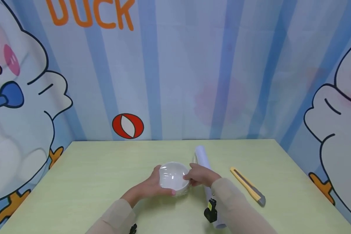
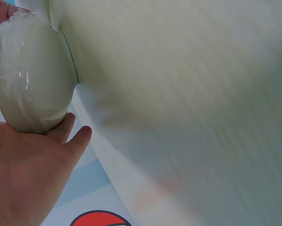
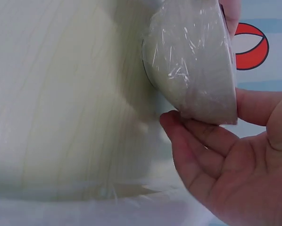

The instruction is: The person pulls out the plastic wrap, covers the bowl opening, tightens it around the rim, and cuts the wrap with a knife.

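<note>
A white bowl [image 1: 172,175] covered in clear plastic wrap is held up over the table between both hands. My left hand [image 1: 153,185] grips its left side, the thumb along the near rim and the fingers around the far side. On the right side, my right hand [image 1: 200,175] pinches the rim, with the thumb at the top edge and fingers beneath. Wrinkled wrap [image 3: 178,66] clings to the bowl's outer wall in the right wrist view. The left wrist view shows the bowl [image 2: 37,80] resting against the left palm and fingers.
A white roll [image 1: 203,157] lies lengthwise on the table, partly hidden behind the right forearm. Right of it lies a yellow and grey utility knife [image 1: 248,187]. The pale table [image 1: 105,162] ends at a striped curtain [image 1: 181,81] printed with ducks.
</note>
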Available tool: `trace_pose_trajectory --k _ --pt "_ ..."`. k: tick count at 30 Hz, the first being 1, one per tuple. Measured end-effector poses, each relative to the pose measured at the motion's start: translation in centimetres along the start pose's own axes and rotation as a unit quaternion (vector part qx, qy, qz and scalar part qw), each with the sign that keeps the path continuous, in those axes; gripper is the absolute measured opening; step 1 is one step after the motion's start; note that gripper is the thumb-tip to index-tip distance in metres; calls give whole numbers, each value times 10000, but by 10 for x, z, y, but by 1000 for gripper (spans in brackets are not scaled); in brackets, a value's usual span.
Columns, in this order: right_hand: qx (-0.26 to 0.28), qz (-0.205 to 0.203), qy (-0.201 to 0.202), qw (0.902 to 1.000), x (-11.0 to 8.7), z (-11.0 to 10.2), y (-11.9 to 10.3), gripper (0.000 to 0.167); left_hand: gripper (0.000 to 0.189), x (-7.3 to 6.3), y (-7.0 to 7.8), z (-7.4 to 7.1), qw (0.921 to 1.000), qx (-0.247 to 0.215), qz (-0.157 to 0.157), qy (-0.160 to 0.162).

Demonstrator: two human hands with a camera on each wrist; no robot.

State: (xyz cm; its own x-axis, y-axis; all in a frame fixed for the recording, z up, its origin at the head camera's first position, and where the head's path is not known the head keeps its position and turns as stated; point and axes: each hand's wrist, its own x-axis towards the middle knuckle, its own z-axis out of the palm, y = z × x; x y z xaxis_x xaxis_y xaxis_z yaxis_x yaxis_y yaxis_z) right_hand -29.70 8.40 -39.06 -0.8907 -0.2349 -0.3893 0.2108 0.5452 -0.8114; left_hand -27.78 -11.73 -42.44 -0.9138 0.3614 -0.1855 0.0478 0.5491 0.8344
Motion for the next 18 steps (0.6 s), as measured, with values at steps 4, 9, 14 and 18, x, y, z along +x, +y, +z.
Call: trace_pose_trajectory --k 4,9,14,18 --pt "56 24 -200 9998 3 -4 2 78 113 0 -1 0 10000 4 29 27" --pt "356 111 -291 9989 4 -6 4 78 113 1 -1 0 9999 60 75 31" --pt "661 79 -412 9969 6 -3 5 33 111 0 1 -1 10000 44 21 -25" --pt "678 38 -372 9970 8 -1 5 16 110 1 1 -1 10000 45 -49 -42"
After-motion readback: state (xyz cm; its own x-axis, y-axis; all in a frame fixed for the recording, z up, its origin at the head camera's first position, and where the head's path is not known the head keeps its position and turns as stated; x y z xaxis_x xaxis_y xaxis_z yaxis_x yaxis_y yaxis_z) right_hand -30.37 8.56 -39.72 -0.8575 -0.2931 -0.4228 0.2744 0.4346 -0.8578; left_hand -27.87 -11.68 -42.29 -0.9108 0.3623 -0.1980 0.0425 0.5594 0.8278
